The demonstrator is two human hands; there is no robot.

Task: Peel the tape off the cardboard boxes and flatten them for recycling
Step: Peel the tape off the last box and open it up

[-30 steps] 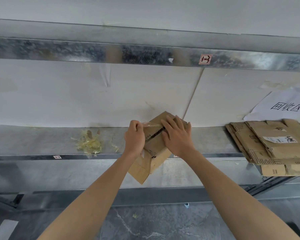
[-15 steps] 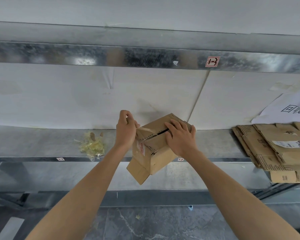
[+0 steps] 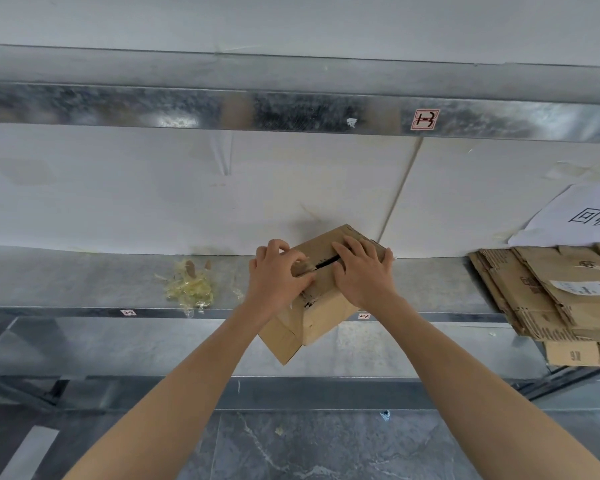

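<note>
Back down from its raised pull at the corner, the left hand [image 3: 278,275] now sits on the box top again.

From left: a crumpled heap of yellowish clear tape [image 3: 189,287] lies on the grey metal shelf [image 3: 84,282], the strips already peeled. Just right of it, the left hand curls its fingers over the left end of the top seam of a small brown cardboard box [image 3: 321,306], gripping there. Whether it also holds a tape end cannot be told. The box is tilted at the shelf's front edge, one lower flap hanging out over it. The right hand [image 3: 364,271] lies on the box top with fingers straight, pressing it steady. The two hands are close together, either side of the dark gap in the seam. Far right, a stack of flattened brown cardboard sheets [image 3: 551,296] rests under a white paper sign [image 3: 575,216].

By this showing, several boxes are finished. This one still stands in shape, with its top seam partly open and the flattening not yet begun.
</note>
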